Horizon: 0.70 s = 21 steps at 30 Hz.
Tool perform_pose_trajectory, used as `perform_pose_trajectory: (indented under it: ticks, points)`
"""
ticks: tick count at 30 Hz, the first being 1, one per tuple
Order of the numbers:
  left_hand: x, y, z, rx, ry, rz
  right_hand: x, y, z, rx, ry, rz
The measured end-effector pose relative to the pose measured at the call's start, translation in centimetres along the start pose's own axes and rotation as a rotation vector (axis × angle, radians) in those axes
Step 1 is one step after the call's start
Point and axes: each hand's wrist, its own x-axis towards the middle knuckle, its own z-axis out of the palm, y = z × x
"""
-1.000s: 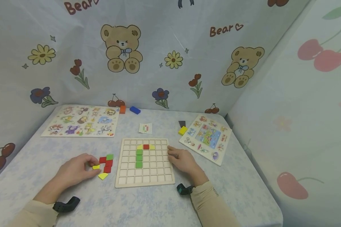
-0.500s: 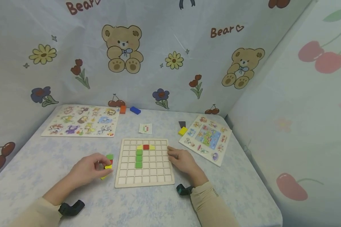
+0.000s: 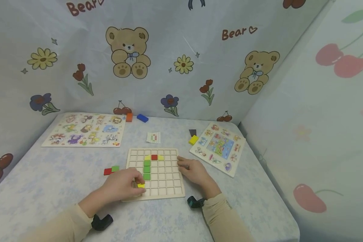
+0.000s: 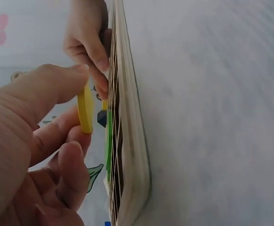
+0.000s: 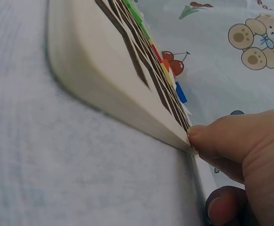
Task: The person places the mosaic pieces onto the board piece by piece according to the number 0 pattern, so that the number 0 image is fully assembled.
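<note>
While left hand [image 3: 119, 184] pinches tile [image 4: 84, 110], board [image 3: 166, 184] apparently beneath.

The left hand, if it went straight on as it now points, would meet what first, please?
Probably the right hand, at the right edge of the board; a green tile lies nearer but seems below that line, though depth is unclear.

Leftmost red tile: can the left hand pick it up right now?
Probably not: the left hand pinches a yellow tile over the grid board, so it isn't free for the red tile.
</note>
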Motion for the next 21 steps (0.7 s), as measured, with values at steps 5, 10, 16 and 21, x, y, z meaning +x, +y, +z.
perform_pose_trajectory:
  ticks: [5, 10, 16, 21]
  points:
    - [0.8, 0.4, 1.1, 0.067, 0.025, 0.051, 0.0, -0.1, 0.1, 0.004, 0.000, -0.005]
    - [0.7, -0.3, 1.8, 0.048, 0.030, 0.088, 0.0, -0.1, 0.3, -0.009, -0.013, 0.007]
    - [0.5, -0.8, 2.1, 0.030, 0.081, 0.126, -0.1, 0.0, 0.2, -0.009, 0.006, -0.005]
    - [0.3, -0.7, 1.9, 0.010, 0.092, 0.125, -0.1, 0.0, 0.0, -0.021, 0.002, -0.005]
